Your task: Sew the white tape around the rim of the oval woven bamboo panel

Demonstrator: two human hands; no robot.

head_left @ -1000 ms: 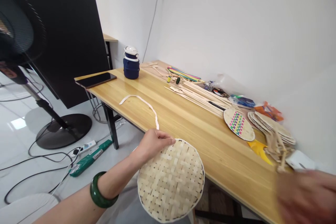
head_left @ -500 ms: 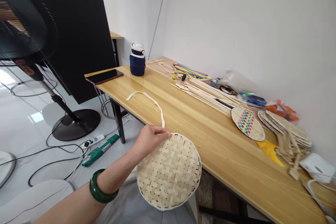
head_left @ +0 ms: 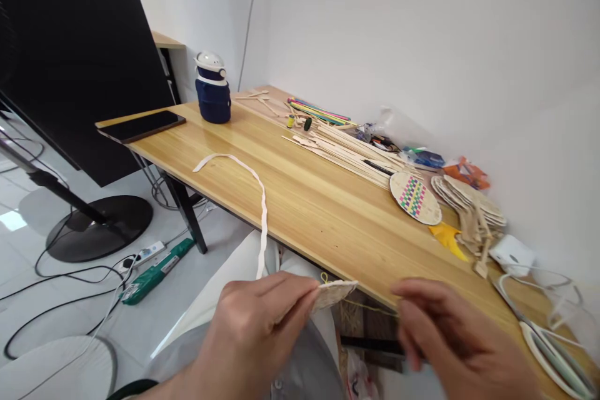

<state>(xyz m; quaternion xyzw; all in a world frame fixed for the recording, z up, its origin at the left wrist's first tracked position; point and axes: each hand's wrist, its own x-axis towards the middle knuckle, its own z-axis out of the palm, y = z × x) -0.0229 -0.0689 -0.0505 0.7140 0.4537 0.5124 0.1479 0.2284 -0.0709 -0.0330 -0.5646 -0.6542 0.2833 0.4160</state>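
My left hand [head_left: 257,325] is closed on the edge of the round woven bamboo fan piece [head_left: 335,294], which is tilted nearly edge-on above my lap. From the piece, a white edging strip [head_left: 262,200] trails past my left hand onto the tabletop. A thin yellow thread [head_left: 372,307] makes a small loop at the rim and stretches right to the fingers of my right hand [head_left: 454,331]. That hand is blurred, its thumb and fingertips pinched together on the thread; whether a needle is there I cannot make out.
The wooden table [head_left: 328,219] bears a phone [head_left: 145,125], a blue jug [head_left: 213,90], bamboo strips [head_left: 342,156], a coloured woven disc [head_left: 415,198], stacked discs [head_left: 473,200] and scissors [head_left: 553,350]. A fan stand [head_left: 100,225] and cables are on the floor at left.
My right hand has come into view at the right with the yellow thread. My left hand has moved down, and the woven piece has turned from face-on to nearly edge-on. The view has shifted right.
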